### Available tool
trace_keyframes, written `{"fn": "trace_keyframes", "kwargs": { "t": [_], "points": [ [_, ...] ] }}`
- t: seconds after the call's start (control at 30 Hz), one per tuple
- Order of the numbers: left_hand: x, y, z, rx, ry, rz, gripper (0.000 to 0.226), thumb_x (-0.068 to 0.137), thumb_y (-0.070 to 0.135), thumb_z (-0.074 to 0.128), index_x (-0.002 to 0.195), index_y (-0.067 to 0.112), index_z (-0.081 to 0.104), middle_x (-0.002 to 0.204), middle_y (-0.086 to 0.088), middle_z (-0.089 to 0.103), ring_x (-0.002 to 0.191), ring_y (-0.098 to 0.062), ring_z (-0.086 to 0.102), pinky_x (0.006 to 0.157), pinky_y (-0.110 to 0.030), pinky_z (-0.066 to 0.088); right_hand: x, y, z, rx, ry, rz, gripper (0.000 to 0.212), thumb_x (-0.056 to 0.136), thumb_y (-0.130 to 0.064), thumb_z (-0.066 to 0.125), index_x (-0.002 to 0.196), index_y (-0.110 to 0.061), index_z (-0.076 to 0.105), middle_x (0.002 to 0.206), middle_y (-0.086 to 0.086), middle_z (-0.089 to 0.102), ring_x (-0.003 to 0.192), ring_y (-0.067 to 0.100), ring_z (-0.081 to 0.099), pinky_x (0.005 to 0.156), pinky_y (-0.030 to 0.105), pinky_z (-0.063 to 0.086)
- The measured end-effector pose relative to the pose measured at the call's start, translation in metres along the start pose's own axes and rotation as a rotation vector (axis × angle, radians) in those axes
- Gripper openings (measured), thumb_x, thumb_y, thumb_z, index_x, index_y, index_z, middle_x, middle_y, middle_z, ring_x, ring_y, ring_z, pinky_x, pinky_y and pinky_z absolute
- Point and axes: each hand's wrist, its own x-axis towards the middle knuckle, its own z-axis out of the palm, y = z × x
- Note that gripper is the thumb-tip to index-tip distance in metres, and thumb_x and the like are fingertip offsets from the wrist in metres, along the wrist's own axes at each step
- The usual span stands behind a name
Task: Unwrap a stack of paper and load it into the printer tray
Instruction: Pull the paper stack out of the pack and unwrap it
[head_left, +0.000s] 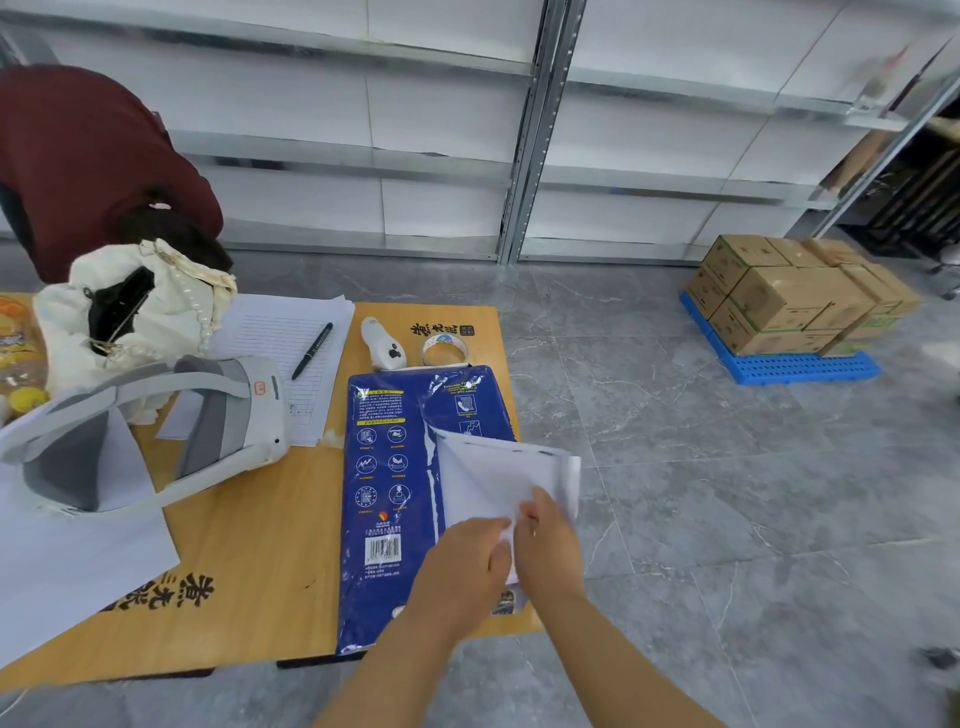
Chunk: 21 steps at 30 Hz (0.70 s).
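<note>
A ream of paper in a blue printed wrapper (387, 499) lies lengthwise on the right part of the wooden table (249, 561). Its seam is torn open along the right half, and a flap of wrapper (498, 478) with a white inside is peeled up and over to the right. My left hand (462, 566) and my right hand (545, 545) meet at the near end of that flap, both pinching it. No printer or tray is in view.
On the table lie a grey-white headset (156, 431), a cream bag (135, 306), lined sheets with a black pen (311, 351), a white handheld device (382, 343) and a tape roll (444, 349). A person in dark red (88, 161) bends over at the far left. Cardboard boxes (789, 296) sit on a blue pallet at right.
</note>
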Motion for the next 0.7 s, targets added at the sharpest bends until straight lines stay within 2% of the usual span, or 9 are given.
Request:
{"fn": "trace_keyframes", "kwargs": {
  "t": [0.07, 0.1, 0.17, 0.23, 0.3, 0.33, 0.43, 0.57, 0.7],
  "points": [
    [-0.007, -0.015, 0.002, 0.422, -0.193, 0.061, 0.039, 0.095, 0.028, 0.038, 0.131, 0.02, 0.052, 0.136, 0.0, 0.051, 0.133, -0.019, 0.038, 0.106, -0.038, 0.037, 0.009, 0.005, -0.007, -0.1, -0.067, 0.01, 0.014, 0.09, -0.008, 0.041, 0.084, -0.012, 0.053, 0.08, 0.009, 0.056, 0.076, 0.023, 0.045, 0.064, 0.026, 0.034],
    [-0.011, -0.02, 0.002, 0.554, -0.242, 0.089, 0.039, 0.095, 0.028, 0.039, 0.129, 0.018, 0.053, 0.138, -0.003, 0.047, 0.136, -0.022, 0.033, 0.109, -0.042, 0.033, 0.008, 0.008, -0.01, -0.152, -0.121, -0.02, 0.012, 0.088, -0.007, 0.044, 0.08, -0.013, 0.051, 0.077, 0.005, 0.053, 0.076, 0.024, 0.046, 0.062, 0.026, 0.036],
    [-0.016, -0.029, 0.0, 0.735, -0.289, 0.108, 0.038, 0.096, 0.027, 0.039, 0.129, 0.014, 0.052, 0.146, -0.01, 0.036, 0.143, -0.027, 0.018, 0.118, -0.049, 0.017, 0.004, 0.014, -0.012, -0.264, -0.257, -0.082, 0.018, 0.088, -0.011, 0.051, 0.102, -0.013, 0.062, 0.101, 0.001, 0.061, 0.098, 0.022, 0.057, 0.077, 0.021, 0.044],
    [-0.018, -0.035, -0.005, 0.845, -0.295, 0.108, 0.037, 0.096, 0.026, 0.042, 0.128, 0.012, 0.053, 0.149, -0.014, 0.031, 0.146, -0.031, 0.009, 0.118, -0.055, 0.004, 0.005, 0.023, -0.009, -0.395, -0.279, -0.141, 0.033, 0.09, -0.012, 0.051, 0.122, -0.013, 0.058, 0.127, -0.001, 0.055, 0.118, 0.019, 0.051, 0.098, 0.023, 0.04],
    [-0.02, -0.036, -0.014, 0.869, -0.258, 0.107, 0.035, 0.09, 0.034, 0.05, 0.115, 0.013, 0.063, 0.143, -0.016, 0.041, 0.145, -0.033, 0.017, 0.117, -0.059, 0.005, 0.004, 0.026, -0.008, -0.504, -0.25, -0.174, 0.032, 0.089, -0.01, 0.049, 0.119, -0.011, 0.059, 0.131, 0.002, 0.053, 0.122, 0.02, 0.047, 0.103, 0.026, 0.037],
    [-0.021, -0.037, -0.019, 0.863, -0.225, 0.109, 0.035, 0.083, 0.043, 0.056, 0.099, 0.016, 0.071, 0.131, -0.018, 0.054, 0.138, -0.034, 0.032, 0.114, -0.058, 0.011, 0.004, 0.026, -0.008, -0.53, -0.234, -0.166, 0.029, 0.089, -0.009, 0.048, 0.116, -0.01, 0.06, 0.13, 0.004, 0.053, 0.121, 0.021, 0.047, 0.102, 0.027, 0.038],
    [-0.022, -0.047, -0.024, 0.779, -0.013, 0.118, 0.05, 0.068, 0.063, 0.05, 0.057, 0.019, 0.072, 0.09, -0.006, 0.072, 0.108, -0.029, 0.061, 0.098, -0.051, 0.029, 0.004, 0.026, -0.006, -0.535, -0.206, -0.115, 0.014, 0.089, -0.008, 0.044, 0.096, -0.011, 0.056, 0.114, 0.006, 0.054, 0.105, 0.023, 0.05, 0.084, 0.027, 0.043],
    [-0.02, -0.056, -0.043, 0.702, 0.215, 0.004, 0.054, 0.081, 0.057, 0.042, 0.057, 0.018, 0.069, 0.08, -0.001, 0.067, 0.097, -0.026, 0.063, 0.089, -0.046, 0.04, 0.007, 0.021, -0.005, -0.503, -0.178, -0.044, 0.01, 0.09, -0.011, 0.043, 0.081, -0.015, 0.042, 0.091, 0.0, 0.042, 0.08, 0.018, 0.042, 0.065, 0.021, 0.036],
    [-0.016, -0.069, -0.071, 0.57, 0.319, -0.27, 0.026, 0.083, 0.039, 0.056, 0.078, 0.018, 0.07, 0.089, 0.002, 0.065, 0.093, -0.019, 0.058, 0.083, -0.036, 0.048, 0.012, 0.023, -0.005, -0.435, -0.186, 0.028, 0.009, 0.086, -0.009, 0.047, 0.079, -0.013, 0.045, 0.079, 0.0, 0.046, 0.072, 0.019, 0.047, 0.045, 0.017, 0.026]
  ]
}}
